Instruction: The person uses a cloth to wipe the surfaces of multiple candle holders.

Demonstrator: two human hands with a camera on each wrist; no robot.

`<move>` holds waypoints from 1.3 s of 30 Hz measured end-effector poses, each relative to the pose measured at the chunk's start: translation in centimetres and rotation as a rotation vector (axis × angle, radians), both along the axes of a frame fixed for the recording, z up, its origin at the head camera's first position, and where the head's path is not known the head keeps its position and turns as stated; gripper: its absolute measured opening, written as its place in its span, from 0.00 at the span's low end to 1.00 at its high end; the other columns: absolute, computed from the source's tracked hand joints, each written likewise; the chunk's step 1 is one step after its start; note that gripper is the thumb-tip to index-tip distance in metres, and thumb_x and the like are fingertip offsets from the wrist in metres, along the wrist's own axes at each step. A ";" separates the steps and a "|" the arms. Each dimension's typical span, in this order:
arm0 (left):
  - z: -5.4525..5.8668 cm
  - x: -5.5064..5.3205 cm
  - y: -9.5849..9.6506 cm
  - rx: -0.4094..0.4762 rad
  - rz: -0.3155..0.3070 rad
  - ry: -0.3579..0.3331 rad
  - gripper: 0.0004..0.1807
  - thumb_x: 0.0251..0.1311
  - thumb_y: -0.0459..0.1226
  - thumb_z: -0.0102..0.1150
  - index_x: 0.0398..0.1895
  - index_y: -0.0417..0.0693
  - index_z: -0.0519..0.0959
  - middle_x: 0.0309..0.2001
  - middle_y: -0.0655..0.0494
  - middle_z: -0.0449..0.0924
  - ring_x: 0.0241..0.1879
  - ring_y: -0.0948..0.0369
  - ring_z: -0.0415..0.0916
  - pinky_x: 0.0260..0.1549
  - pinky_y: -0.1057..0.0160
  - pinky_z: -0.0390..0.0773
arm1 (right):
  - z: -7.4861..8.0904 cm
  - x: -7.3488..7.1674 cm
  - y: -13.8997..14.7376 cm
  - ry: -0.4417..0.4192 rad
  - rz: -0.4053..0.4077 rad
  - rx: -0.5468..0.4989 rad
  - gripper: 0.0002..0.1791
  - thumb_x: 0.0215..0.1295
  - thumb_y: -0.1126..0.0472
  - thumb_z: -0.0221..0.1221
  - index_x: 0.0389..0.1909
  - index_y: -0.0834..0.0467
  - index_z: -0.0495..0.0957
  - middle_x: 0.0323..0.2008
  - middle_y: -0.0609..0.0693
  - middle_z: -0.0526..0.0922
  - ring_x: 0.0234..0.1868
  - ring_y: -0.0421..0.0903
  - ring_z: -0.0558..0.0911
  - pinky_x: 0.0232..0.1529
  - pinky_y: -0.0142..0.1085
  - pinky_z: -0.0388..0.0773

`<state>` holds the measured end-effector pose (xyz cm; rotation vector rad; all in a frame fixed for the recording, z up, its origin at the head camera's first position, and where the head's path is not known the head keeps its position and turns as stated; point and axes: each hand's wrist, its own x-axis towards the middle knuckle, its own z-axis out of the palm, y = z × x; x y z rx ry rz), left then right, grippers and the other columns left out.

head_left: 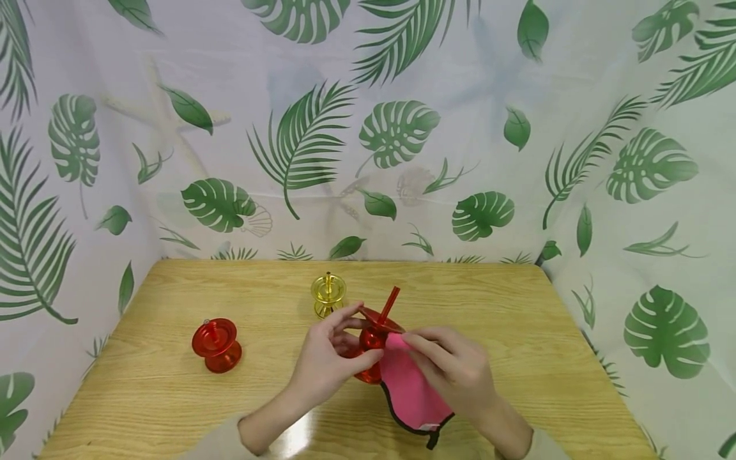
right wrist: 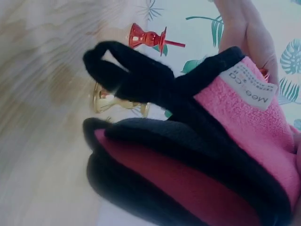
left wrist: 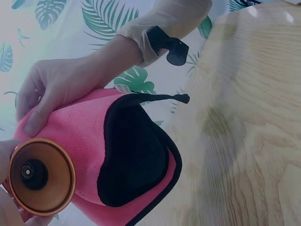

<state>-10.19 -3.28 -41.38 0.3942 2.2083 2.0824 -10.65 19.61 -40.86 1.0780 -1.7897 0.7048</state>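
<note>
My left hand (head_left: 324, 358) grips a red metal candle holder (head_left: 372, 340) with a spike, lifted and tilted above the table. Its hollow underside, with a nut in the middle, faces the left wrist camera as a coppery cup (left wrist: 56, 165). Between the thumb and fingers of my right hand (head_left: 460, 374) is a pink cloth (head_left: 411, 390) with black edging and a hanging loop. The cloth touches the holder just under its dish. In the right wrist view the folded cloth (right wrist: 254, 122) with its white label hides most of the held holder.
Another red candle holder (head_left: 217, 345) stands on the left of the wooden table (head_left: 483, 294). A gold candle holder (head_left: 328, 295) stands behind my left hand. A white curtain (head_left: 425, 211) printed with green leaves hangs around the back and sides.
</note>
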 end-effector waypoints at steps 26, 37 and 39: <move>0.3 0.1 -0.2 -0.036 0.008 -0.013 0.41 0.55 0.33 0.77 0.74 0.41 0.72 0.54 0.40 0.88 0.37 0.63 0.88 0.44 0.70 0.84 | 1.4 0.2 -0.8 0.034 -0.005 0.061 0.12 0.77 0.58 0.61 0.42 0.62 0.90 0.33 0.54 0.88 0.28 0.45 0.86 0.29 0.34 0.85; 1.2 0.1 -0.5 0.071 -0.021 -0.132 0.39 0.56 0.31 0.77 0.72 0.38 0.73 0.54 0.35 0.86 0.35 0.64 0.86 0.35 0.69 0.85 | -0.4 -0.9 0.3 0.067 -0.014 0.037 0.13 0.77 0.60 0.61 0.40 0.65 0.89 0.33 0.56 0.88 0.27 0.46 0.87 0.28 0.34 0.85; 1.3 0.1 -0.5 0.068 -0.019 -0.128 0.39 0.56 0.31 0.77 0.72 0.38 0.73 0.54 0.35 0.86 0.35 0.64 0.85 0.35 0.69 0.84 | -0.4 -1.0 0.3 0.074 -0.007 0.037 0.13 0.77 0.60 0.61 0.40 0.65 0.89 0.33 0.57 0.88 0.27 0.46 0.87 0.28 0.34 0.84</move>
